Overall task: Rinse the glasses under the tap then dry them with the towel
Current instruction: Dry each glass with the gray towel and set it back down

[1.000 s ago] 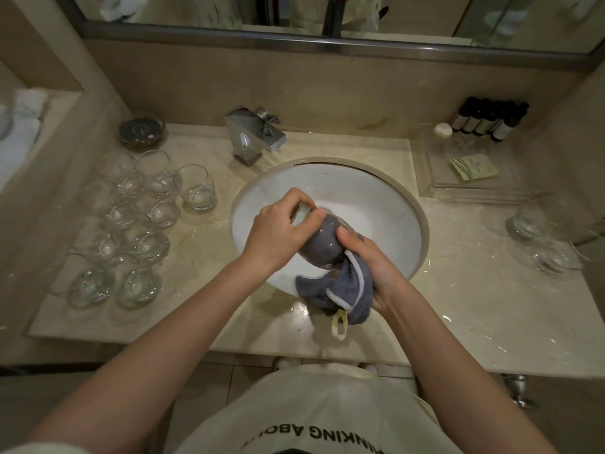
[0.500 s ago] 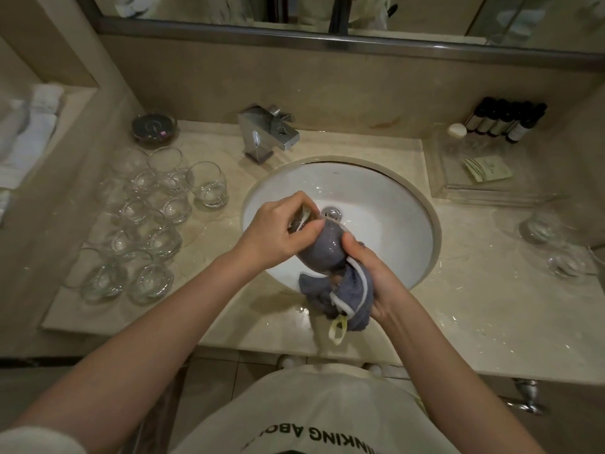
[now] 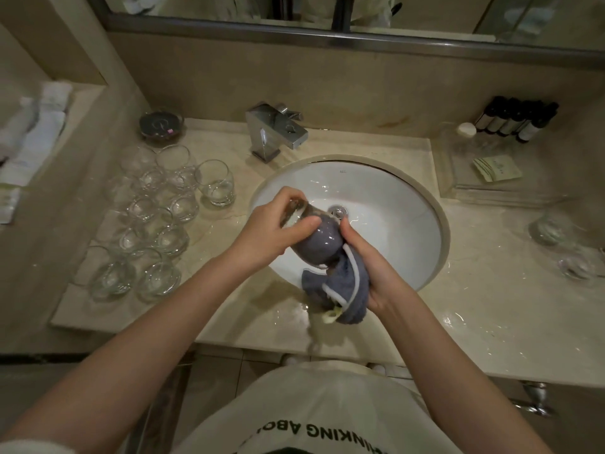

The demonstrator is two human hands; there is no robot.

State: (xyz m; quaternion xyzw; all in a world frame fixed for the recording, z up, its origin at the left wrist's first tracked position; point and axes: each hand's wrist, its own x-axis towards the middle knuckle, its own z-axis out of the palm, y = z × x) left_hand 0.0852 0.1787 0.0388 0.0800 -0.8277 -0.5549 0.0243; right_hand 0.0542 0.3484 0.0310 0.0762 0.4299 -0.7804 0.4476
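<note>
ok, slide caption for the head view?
Left hand holds clear glass tumbler over white sink; right hand dries it with grey towel.

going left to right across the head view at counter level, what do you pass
folded white towels on the side ledge → cluster of clear glass tumblers → round white sink basin → two clear glasses at the right of the counter

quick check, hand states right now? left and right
Left hand: closed, fingers gripping the glass near its base, over the sink.
Right hand: closed, holding the grey towel stuffed into the glass.
</note>
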